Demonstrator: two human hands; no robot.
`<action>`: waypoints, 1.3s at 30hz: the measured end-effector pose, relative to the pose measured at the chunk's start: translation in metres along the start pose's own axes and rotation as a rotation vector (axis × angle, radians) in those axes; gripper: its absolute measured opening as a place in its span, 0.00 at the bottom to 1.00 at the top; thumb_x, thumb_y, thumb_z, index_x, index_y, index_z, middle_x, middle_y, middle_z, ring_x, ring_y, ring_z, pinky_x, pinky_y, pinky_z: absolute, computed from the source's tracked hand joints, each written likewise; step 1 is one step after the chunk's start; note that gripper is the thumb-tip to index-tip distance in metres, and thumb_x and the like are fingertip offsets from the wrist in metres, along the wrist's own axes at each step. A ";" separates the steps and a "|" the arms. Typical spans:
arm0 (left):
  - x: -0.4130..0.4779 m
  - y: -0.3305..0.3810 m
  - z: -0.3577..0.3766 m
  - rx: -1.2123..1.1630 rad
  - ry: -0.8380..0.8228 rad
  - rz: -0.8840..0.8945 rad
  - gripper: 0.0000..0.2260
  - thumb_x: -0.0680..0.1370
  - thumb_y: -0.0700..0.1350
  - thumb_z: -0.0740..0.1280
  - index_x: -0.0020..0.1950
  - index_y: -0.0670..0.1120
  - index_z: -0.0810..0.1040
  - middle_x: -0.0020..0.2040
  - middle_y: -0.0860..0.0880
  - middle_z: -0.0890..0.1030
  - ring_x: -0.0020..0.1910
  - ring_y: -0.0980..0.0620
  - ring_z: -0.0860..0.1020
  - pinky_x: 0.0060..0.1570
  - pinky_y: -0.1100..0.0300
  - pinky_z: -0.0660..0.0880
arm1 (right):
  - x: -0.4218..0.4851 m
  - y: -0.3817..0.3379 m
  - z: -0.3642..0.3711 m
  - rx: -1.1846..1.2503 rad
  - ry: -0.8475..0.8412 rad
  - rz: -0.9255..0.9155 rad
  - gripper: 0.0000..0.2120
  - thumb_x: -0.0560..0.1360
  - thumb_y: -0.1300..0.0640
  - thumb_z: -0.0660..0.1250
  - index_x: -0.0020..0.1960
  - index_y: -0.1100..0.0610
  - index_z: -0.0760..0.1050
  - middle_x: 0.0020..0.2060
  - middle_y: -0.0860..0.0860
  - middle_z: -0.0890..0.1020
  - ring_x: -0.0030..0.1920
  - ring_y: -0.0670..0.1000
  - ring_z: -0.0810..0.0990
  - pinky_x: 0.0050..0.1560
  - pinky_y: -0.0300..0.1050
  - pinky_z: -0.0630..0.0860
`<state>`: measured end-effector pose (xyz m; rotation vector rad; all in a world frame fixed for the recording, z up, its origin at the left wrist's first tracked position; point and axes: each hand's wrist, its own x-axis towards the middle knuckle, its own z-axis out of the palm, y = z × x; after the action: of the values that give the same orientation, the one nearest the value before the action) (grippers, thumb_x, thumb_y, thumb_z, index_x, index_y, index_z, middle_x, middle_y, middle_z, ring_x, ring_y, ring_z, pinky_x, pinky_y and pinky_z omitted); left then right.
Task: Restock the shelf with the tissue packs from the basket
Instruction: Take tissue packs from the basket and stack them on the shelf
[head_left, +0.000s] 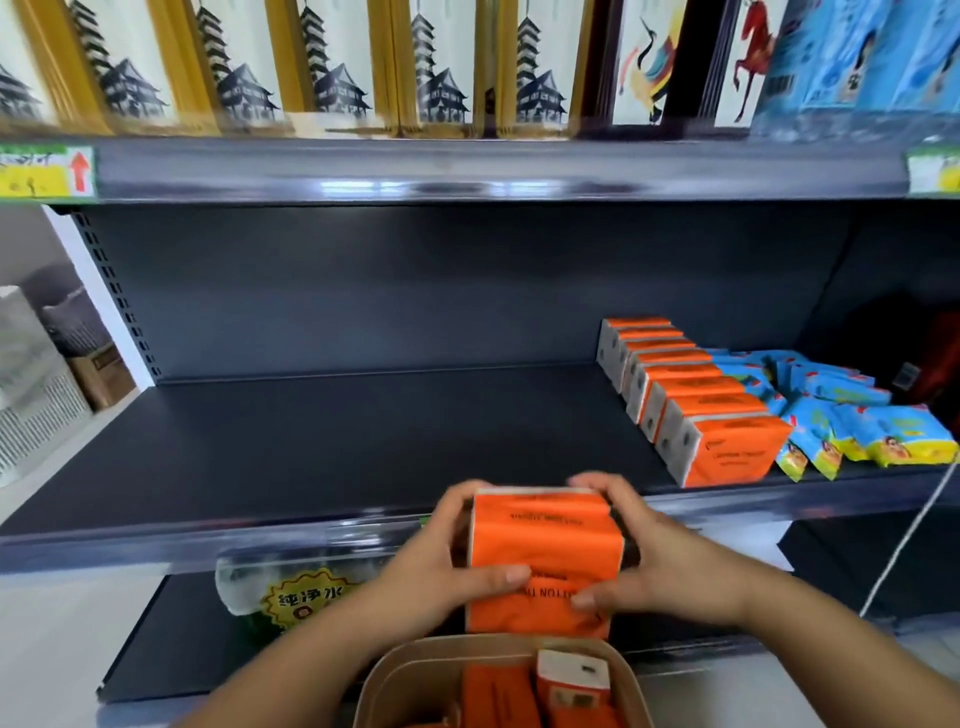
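Both of your hands are gripping one orange tissue pack just above the basket, near the front edge of the dark shelf. Your left hand is wrapping the pack's left side, thumb lying across its front. Your right hand is clasping the right side, fingers curling over the far top edge. Spare packs are sitting in the basket below. On the shelf's right, a row of orange packs is running from near to far, with blue packs lying just beside it, farther right.
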<state>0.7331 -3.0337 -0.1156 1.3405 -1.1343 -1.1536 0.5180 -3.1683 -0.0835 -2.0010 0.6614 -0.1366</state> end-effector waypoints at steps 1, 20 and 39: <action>0.008 0.009 -0.003 0.042 0.026 0.042 0.31 0.69 0.44 0.78 0.67 0.55 0.67 0.61 0.48 0.79 0.59 0.51 0.80 0.54 0.52 0.80 | 0.003 -0.006 -0.008 -0.049 0.032 -0.015 0.46 0.65 0.51 0.80 0.69 0.35 0.53 0.63 0.43 0.71 0.59 0.44 0.77 0.57 0.43 0.78; 0.276 0.039 -0.035 0.246 0.184 -0.019 0.43 0.63 0.52 0.81 0.73 0.58 0.63 0.62 0.51 0.77 0.61 0.50 0.76 0.61 0.45 0.75 | 0.177 0.004 -0.156 -0.838 0.420 0.169 0.42 0.71 0.50 0.73 0.76 0.51 0.52 0.71 0.55 0.68 0.71 0.59 0.61 0.70 0.52 0.60; 0.362 0.009 -0.023 0.368 0.376 -0.115 0.41 0.70 0.30 0.72 0.77 0.51 0.59 0.68 0.47 0.73 0.66 0.47 0.72 0.64 0.54 0.71 | 0.251 0.054 -0.182 -1.114 0.510 0.307 0.30 0.75 0.65 0.59 0.76 0.52 0.57 0.72 0.53 0.59 0.72 0.62 0.55 0.70 0.65 0.53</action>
<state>0.7944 -3.3912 -0.1282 1.8370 -1.0294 -0.7450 0.6433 -3.4573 -0.0801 -2.8974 1.6160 -0.0980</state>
